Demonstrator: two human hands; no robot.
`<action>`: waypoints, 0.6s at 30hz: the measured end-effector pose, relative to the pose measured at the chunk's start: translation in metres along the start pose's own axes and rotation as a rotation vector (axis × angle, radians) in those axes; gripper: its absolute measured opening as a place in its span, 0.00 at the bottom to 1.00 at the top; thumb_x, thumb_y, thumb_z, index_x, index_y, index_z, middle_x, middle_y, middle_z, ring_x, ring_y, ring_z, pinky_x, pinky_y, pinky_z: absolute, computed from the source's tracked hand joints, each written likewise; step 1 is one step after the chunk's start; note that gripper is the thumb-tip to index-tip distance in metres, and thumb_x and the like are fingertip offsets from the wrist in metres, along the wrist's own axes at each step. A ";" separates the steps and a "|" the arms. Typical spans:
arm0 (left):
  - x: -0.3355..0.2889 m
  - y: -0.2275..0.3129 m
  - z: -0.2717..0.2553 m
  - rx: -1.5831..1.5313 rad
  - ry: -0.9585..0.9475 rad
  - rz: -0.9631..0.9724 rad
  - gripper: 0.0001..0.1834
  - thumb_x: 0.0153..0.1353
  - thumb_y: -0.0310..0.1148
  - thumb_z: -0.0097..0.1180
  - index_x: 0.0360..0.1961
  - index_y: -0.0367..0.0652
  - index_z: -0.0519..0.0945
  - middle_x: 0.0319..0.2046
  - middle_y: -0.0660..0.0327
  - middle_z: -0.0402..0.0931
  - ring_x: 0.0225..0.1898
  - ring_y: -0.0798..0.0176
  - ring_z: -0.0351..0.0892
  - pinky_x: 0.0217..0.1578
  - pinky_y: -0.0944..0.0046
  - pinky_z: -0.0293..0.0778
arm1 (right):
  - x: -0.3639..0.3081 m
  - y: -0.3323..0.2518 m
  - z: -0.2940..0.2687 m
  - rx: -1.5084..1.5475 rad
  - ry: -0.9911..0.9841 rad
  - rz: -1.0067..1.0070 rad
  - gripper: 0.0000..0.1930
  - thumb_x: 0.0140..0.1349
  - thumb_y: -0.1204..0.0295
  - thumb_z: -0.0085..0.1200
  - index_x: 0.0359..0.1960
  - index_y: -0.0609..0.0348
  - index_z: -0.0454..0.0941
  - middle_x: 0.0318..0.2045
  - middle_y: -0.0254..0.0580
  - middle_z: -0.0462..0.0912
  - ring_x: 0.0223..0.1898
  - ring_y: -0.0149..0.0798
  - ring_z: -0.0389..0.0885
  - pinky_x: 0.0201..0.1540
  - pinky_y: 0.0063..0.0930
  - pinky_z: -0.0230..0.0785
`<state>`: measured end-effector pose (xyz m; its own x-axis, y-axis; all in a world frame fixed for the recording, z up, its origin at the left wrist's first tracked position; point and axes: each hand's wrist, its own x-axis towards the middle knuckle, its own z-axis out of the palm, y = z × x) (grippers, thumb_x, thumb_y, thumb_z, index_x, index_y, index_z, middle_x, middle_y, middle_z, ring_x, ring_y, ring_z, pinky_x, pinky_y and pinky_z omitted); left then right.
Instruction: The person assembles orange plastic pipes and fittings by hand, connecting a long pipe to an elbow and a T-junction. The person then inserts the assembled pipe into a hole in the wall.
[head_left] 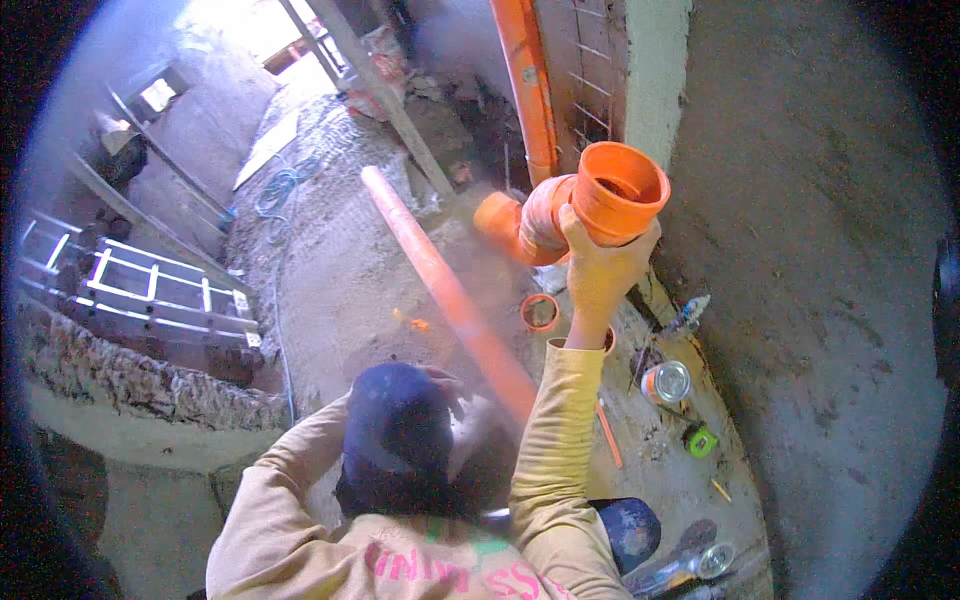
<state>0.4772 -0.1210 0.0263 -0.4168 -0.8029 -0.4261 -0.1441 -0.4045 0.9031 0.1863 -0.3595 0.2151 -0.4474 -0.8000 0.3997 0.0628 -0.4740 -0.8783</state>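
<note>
My right hand [610, 265] is raised, its fingers wrapped round an orange pipe fitting [548, 212]. The fitting's wide open socket [622, 190] faces up toward me, and its other end is blurred, pointing left. My left hand [442, 382] is mostly hidden behind a dark blue rounded form [395, 440], so its grip does not show. Close by, a long orange pipe [440, 275] slants across the floor. A short orange pipe opening [540, 313] sits below the fitting, and an upright orange pipe [527, 90] stands behind it.
A can [665, 382], a green tape measure [701, 441] and a clear bottle [714, 561] lie to the right, along a bare wall [800, 300]. Slanted props [375, 90] stand at the back. A ladder [150, 280] and blue cable [280, 190] are at left.
</note>
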 end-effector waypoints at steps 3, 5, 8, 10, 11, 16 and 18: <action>-0.019 0.030 -0.010 0.074 0.094 -0.047 0.28 0.69 0.44 0.63 0.64 0.41 0.74 0.54 0.60 0.81 0.50 0.57 0.84 0.49 0.58 0.82 | -0.002 -0.001 0.011 0.034 0.050 -0.051 0.47 0.42 0.62 0.79 0.64 0.66 0.68 0.57 0.51 0.77 0.58 0.46 0.78 0.64 0.41 0.68; -0.015 0.054 -0.024 0.070 0.270 -0.082 0.30 0.69 0.45 0.64 0.65 0.41 0.74 0.53 0.60 0.82 0.49 0.56 0.85 0.48 0.58 0.82 | -0.008 0.021 0.009 0.025 0.058 -0.025 0.46 0.43 0.65 0.79 0.65 0.66 0.67 0.58 0.51 0.77 0.59 0.46 0.78 0.66 0.42 0.67; 0.015 0.075 -0.039 -0.097 0.597 -0.243 0.32 0.67 0.47 0.67 0.64 0.40 0.73 0.53 0.59 0.83 0.46 0.55 0.86 0.43 0.56 0.84 | -0.009 0.009 0.013 0.142 0.052 0.018 0.43 0.44 0.69 0.78 0.64 0.66 0.68 0.60 0.50 0.77 0.60 0.46 0.78 0.68 0.42 0.66; 0.038 0.065 -0.069 -0.224 0.742 -0.275 0.37 0.62 0.50 0.71 0.63 0.37 0.71 0.50 0.56 0.83 0.40 0.55 0.87 0.34 0.53 0.85 | -0.011 0.005 0.022 0.140 0.054 0.000 0.42 0.46 0.72 0.77 0.64 0.67 0.69 0.61 0.50 0.77 0.61 0.45 0.78 0.69 0.41 0.65; 0.044 0.033 -0.111 -0.273 0.843 -0.353 0.41 0.57 0.56 0.73 0.60 0.37 0.73 0.50 0.54 0.82 0.40 0.57 0.86 0.35 0.55 0.84 | -0.016 -0.001 0.031 0.133 0.054 -0.012 0.42 0.46 0.71 0.77 0.64 0.67 0.69 0.61 0.50 0.77 0.61 0.45 0.77 0.69 0.41 0.65; 0.168 -0.041 -0.159 -0.363 1.233 -0.238 0.35 0.56 0.55 0.70 0.56 0.41 0.75 0.47 0.55 0.78 0.39 0.57 0.83 0.37 0.56 0.84 | -0.036 0.009 0.053 0.030 0.029 -0.021 0.38 0.52 0.72 0.74 0.65 0.69 0.70 0.62 0.52 0.77 0.60 0.45 0.78 0.67 0.42 0.67; 0.208 -0.062 -0.154 -0.402 1.245 -0.141 0.31 0.58 0.52 0.69 0.53 0.42 0.76 0.46 0.56 0.79 0.40 0.56 0.83 0.38 0.55 0.83 | -0.041 0.015 0.067 -0.035 0.041 -0.015 0.36 0.55 0.72 0.71 0.65 0.69 0.71 0.62 0.53 0.77 0.59 0.46 0.79 0.65 0.43 0.69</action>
<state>0.5379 -0.3308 -0.1270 0.7114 -0.5196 -0.4733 0.2474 -0.4451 0.8606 0.2654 -0.3587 0.2027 -0.4844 -0.7766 0.4028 0.0249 -0.4724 -0.8810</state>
